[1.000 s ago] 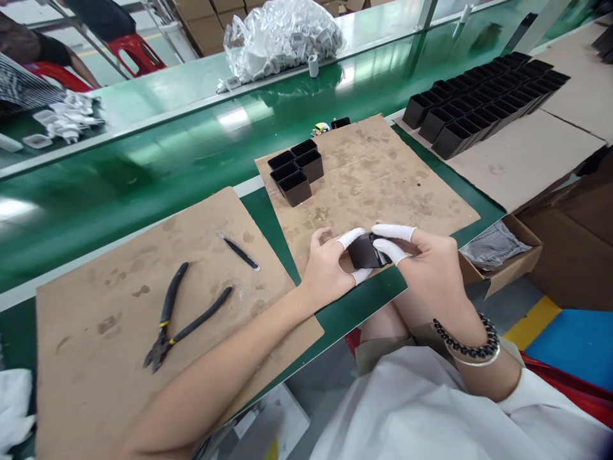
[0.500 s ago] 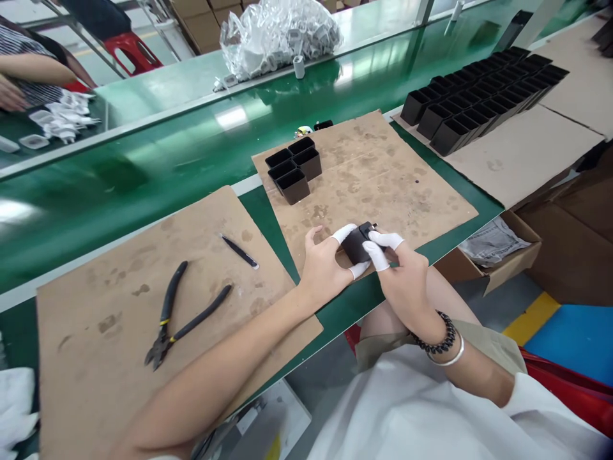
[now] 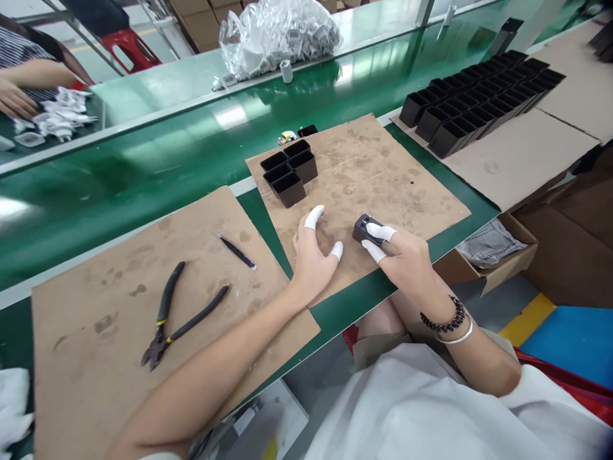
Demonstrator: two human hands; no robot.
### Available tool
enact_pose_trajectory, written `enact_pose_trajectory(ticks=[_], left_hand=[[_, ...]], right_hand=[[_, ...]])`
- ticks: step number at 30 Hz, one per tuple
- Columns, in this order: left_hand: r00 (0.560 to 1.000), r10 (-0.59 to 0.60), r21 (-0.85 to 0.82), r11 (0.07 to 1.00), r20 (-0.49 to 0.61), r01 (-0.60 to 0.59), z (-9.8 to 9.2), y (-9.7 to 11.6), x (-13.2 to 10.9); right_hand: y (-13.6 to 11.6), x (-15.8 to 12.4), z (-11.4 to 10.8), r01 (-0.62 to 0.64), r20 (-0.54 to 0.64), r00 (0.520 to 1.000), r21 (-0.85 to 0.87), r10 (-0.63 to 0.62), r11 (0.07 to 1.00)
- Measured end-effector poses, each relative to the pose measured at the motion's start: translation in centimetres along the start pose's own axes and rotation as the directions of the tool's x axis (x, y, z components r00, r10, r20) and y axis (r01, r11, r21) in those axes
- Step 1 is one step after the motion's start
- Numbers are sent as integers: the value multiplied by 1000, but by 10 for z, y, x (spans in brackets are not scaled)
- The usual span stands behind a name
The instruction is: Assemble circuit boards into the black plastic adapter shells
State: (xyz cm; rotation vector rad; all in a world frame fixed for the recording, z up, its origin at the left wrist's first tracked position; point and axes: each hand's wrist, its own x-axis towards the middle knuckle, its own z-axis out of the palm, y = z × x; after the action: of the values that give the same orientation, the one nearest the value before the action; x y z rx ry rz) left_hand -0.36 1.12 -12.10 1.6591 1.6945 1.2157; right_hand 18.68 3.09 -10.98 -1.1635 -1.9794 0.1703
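My right hand (image 3: 401, 257) grips a small black plastic housing (image 3: 363, 235) by its near end, thumb and finger in white finger cots. The housing sits low over the right cardboard sheet (image 3: 397, 172), its top face up with small metal bits showing; whether it touches the sheet I cannot tell. To its left, my left hand (image 3: 315, 259) is open and holds nothing, with thumb and forefinger apart, both in white cots. Several open black boxes (image 3: 291, 191) stand grouped beyond my left hand.
Diagonal cutters (image 3: 160, 342) and black tweezers (image 3: 238, 252) lie on the left cardboard sheet (image 3: 96, 268). Rows of black boxes (image 3: 447, 137) fill the right back. A plastic bag of white parts (image 3: 282, 32) lies across the green bench. Another person's hand (image 3: 18, 99) is over white parts at far left.
My left hand has let go of the black housing and moved left, its fingers spreading. The housing stays in my right hand, now lower and turned. The other person's hand has moved onto white parts.
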Motion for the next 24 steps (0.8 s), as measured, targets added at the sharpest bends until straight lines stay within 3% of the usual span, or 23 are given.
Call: enact_pose_trajectory(ticks=[3, 5, 6, 7, 8, 10, 12, 15, 16, 18, 24], left_hand=[[1000, 3, -49, 999, 0, -3, -1, -3, 1], [995, 83, -94, 993, 56, -77, 0, -3, -1], [986, 139, -129, 983, 93, -127, 1, -2, -2], [973, 195, -166, 971, 126, -173, 2, -2, -4], [959, 241, -200, 957, 146, -210, 3, -1, -5], [946, 297, -241, 935, 125, -262, 4, 2, -8], [942, 331, -240, 920, 49, -311, 4, 4, -8], [929, 367, -236, 899, -48, -368, 2, 8, -6], [927, 370, -241, 896, -60, -373, 1, 9, -5], [932, 357, -254, 898, -58, -360, 1, 11, -4], [962, 270, -317, 917, 42, -244, -1, 13, -3]], right_hand=[[7, 3, 3, -40, 30, 999, 66, 38, 997], [5, 6, 2, -177, 47, 984, 235, 170, 956], [2, 7, 1, -277, 67, 960, 370, 272, 887], [-2, 8, 0, -382, 112, 917, 521, 383, 763], [-7, 8, -1, -478, 196, 855, 658, 481, 582], [-19, 9, -2, -603, 440, 709, 783, 552, 150], [-29, 10, -4, -666, 660, 573, 721, 486, -193], [-36, 11, -4, -662, 826, 416, 562, 381, -495], [-37, 11, -3, -650, 854, 380, 519, 355, -555], [-37, 10, -1, -629, 880, 352, 474, 318, -616], [-40, 4, 4, -586, 817, 418, 577, 398, -569]])
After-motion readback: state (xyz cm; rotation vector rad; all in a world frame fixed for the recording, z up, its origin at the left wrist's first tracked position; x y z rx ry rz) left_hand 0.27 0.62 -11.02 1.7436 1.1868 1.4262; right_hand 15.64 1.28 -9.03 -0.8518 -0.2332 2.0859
